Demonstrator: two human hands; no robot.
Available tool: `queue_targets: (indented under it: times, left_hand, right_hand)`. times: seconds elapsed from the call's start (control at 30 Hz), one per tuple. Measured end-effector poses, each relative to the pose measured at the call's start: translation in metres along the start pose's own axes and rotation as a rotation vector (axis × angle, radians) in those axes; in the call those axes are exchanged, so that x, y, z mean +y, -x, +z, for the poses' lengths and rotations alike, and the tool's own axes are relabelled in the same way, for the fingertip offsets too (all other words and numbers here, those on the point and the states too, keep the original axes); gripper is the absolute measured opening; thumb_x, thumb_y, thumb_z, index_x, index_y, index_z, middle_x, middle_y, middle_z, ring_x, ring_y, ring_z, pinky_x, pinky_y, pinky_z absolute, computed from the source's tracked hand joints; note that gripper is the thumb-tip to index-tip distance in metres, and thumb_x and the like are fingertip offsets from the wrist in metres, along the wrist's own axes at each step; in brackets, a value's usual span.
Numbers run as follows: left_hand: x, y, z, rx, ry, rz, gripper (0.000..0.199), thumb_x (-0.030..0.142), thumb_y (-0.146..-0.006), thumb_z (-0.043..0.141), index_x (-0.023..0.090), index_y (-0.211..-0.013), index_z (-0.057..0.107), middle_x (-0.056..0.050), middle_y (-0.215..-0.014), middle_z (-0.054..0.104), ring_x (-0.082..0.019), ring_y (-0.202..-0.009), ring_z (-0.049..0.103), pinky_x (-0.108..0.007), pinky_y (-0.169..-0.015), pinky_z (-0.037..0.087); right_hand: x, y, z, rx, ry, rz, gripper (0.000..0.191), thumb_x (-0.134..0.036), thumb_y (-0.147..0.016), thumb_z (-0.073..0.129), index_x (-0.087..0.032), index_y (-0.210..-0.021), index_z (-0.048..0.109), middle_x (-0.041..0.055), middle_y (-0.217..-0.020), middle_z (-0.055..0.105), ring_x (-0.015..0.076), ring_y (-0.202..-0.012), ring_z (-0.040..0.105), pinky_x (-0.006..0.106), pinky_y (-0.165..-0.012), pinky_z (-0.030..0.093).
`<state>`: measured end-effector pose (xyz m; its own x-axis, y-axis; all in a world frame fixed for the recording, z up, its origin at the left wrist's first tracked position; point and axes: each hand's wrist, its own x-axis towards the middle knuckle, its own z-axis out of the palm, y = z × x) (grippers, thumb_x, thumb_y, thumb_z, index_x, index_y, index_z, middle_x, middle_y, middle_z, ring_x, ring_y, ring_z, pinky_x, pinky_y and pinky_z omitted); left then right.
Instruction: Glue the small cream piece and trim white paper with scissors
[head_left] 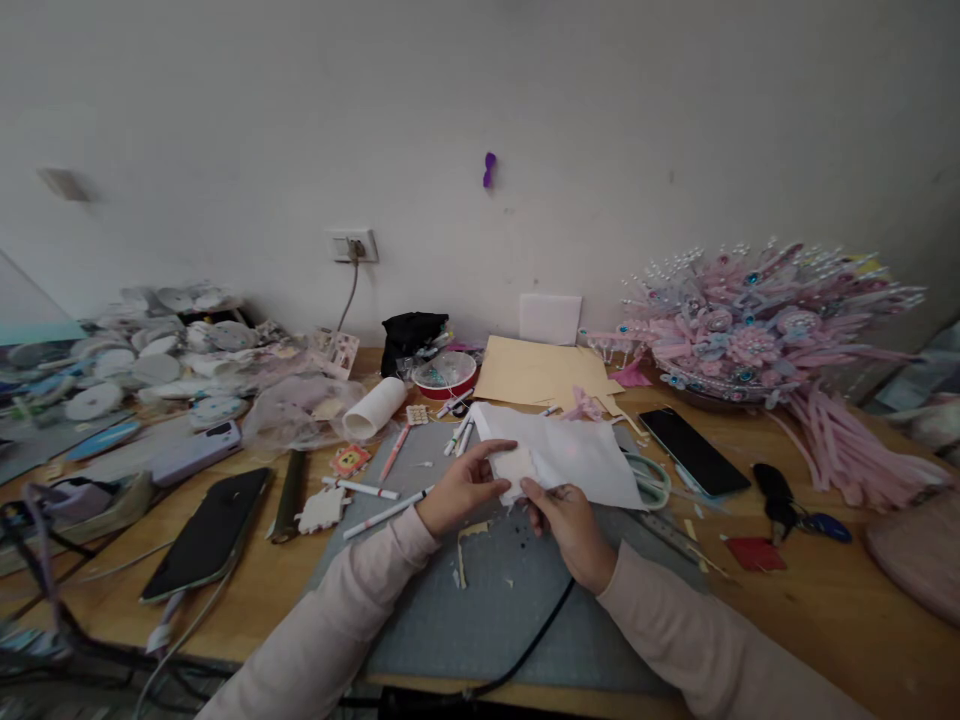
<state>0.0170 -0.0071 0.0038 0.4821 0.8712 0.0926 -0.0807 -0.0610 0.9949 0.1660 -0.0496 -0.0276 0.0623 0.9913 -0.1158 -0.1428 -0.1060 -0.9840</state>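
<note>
Pale cutout (514, 465) gripped by the left hand (466, 487) and the right hand (570, 527), centre of the frame.
The left thumb and forefinger hold its left side; the right thumb and fingers pinch its lower right edge. White paper (581, 448) is just behind it, over the grey mat (450, 640) at lower centre. Pens (386, 513) lie left of centre, one phone (694, 450) right of centre, and pink flowers (742, 335) stand on the surface (810, 625) at upper right.
</note>
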Motion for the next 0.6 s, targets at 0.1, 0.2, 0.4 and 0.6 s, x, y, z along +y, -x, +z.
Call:
queue_targets:
  times: [0.1, 0.2, 0.4, 0.6]
  left_hand:
    - [0.0015, 0.0001, 0.0006, -0.006, 0.056, 0.012, 0.05, 0.021, -0.058, 0.072, 0.015, -0.106, 0.058, -0.002, -0.085, 0.059, -0.01, -0.068, 0.05, -0.021, -0.06, 0.038]
    - [0.0004, -0.0007, 0.0002, -0.018, 0.084, 0.002, 0.052, 0.021, -0.057, 0.074, 0.015, -0.106, 0.058, -0.003, -0.087, 0.06, -0.013, -0.075, 0.053, -0.023, -0.065, 0.04]
    - [-0.0044, -0.0037, 0.0003, -0.001, 0.165, -0.031, 0.058, 0.025, -0.056, 0.076, 0.014, -0.109, 0.055, -0.003, -0.083, 0.06, -0.012, -0.071, 0.054, -0.024, -0.064, 0.042]
    - [-0.0023, -0.004, 0.0016, 0.013, 0.179, -0.035, 0.056, 0.021, -0.056, 0.076, 0.014, -0.108, 0.055, -0.001, -0.077, 0.06, -0.01, -0.063, 0.053, -0.021, -0.056, 0.041]
  right_hand:
    - [0.0007, -0.0018, -0.0013, -0.02, -0.013, 0.021, 0.046, -0.058, -0.056, 0.067, -0.015, -0.046, 0.055, -0.0032, -0.038, 0.048, 0.0076, -0.035, 0.04, 0.023, -0.038, 0.03]
    - [-0.0016, -0.0022, -0.0022, -0.034, -0.015, 0.045, 0.045, -0.057, -0.055, 0.068, -0.014, -0.049, 0.056, -0.0033, -0.038, 0.048, 0.0074, -0.034, 0.04, 0.022, -0.038, 0.03]
    - [-0.0086, 0.0002, -0.0016, -0.047, 0.007, 0.066, 0.043, -0.054, -0.053, 0.07, -0.013, -0.049, 0.057, -0.004, -0.037, 0.048, 0.0072, -0.035, 0.041, 0.022, -0.039, 0.03]
    - [-0.0066, 0.0011, -0.0001, -0.065, 0.001, 0.061, 0.046, -0.059, -0.056, 0.065, -0.014, -0.05, 0.057, -0.004, -0.038, 0.048, 0.0074, -0.035, 0.041, 0.022, -0.039, 0.03]
